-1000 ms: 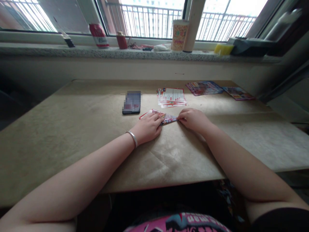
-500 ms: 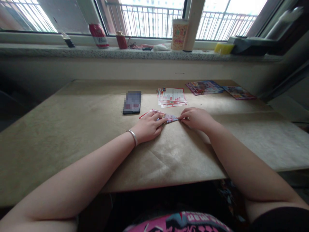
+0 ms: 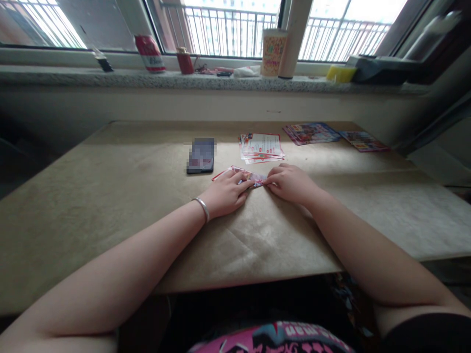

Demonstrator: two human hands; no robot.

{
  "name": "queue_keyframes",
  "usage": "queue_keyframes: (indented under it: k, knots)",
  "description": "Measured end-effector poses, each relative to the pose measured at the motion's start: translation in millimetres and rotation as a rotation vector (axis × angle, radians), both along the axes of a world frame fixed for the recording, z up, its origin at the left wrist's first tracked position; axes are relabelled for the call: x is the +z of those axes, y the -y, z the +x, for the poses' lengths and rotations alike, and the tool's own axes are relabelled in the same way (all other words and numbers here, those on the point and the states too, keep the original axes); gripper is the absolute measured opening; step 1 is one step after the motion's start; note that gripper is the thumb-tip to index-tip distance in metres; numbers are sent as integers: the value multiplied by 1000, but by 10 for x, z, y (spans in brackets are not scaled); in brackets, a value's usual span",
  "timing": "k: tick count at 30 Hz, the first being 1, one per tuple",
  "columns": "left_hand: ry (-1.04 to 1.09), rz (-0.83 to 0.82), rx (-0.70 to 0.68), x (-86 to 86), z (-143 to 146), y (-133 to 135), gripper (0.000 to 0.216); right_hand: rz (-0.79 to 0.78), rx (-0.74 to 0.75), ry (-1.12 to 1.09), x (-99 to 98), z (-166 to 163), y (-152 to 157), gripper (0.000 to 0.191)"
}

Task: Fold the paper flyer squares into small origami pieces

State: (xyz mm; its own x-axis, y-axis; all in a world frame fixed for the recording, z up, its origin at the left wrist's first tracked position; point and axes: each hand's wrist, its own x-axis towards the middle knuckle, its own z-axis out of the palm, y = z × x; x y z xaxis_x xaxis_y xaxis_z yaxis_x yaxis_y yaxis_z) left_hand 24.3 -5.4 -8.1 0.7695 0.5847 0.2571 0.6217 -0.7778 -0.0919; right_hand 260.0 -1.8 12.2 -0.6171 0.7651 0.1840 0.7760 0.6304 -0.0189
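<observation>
Well back from the near edge of the table [image 3: 110, 196], the paper [image 3: 256, 177] looks partly folded, its creasing unfinished, under the spread left hand [image 3: 225, 194], while whether the right hand [image 3: 290, 182] pinches its end I cannot tell.

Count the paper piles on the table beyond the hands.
3: the white-topped pile right of the phone, the bluish pile farther right, and the rightmost pile beside it.

Your beige bench [image 3: 110, 196] carries a dark rectangular phone [image 3: 201, 157], red-and-white printed sheets [image 3: 262, 144], a glossy blue-and-red pile [image 3: 312, 133], a second glossy pile [image 3: 363, 141], and multicoloured folded paper [image 3: 258, 178].
</observation>
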Motion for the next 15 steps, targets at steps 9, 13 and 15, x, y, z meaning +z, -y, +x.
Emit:
queue_keyframes:
  k: [9, 13, 15]
  knots:
    - [-3, 1, 6, 1, -10, 6, 44, -77, -48, -46, -1, 243, -101, 23]
    - [-2, -3, 8, -2, -10, 3, 44, -93, -83, -49, 1, 286, -125, 22]
    - [-5, -4, 8, -1, -9, 0, 44, -97, -93, -48, 4, 315, -139, 22]
